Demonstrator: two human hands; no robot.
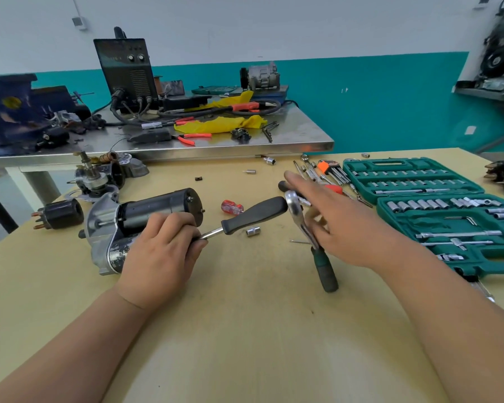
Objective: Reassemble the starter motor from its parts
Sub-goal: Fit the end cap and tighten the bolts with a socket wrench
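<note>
On tan workbench (pixel 245 330), had starter motor (pixel 154 207) lying left-to-right, end cap rightward. Gripped driver (pixel 253 215) in left hand (pixel 160 251); spread right hand (pixel 346 225) open.

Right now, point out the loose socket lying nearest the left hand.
The socket right beside the black-handled driver; the other loose ones lie far back by the steel bench.

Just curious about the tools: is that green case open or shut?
Open: both halves of the green case lie spread flat, rows of sockets showing inside.
</note>
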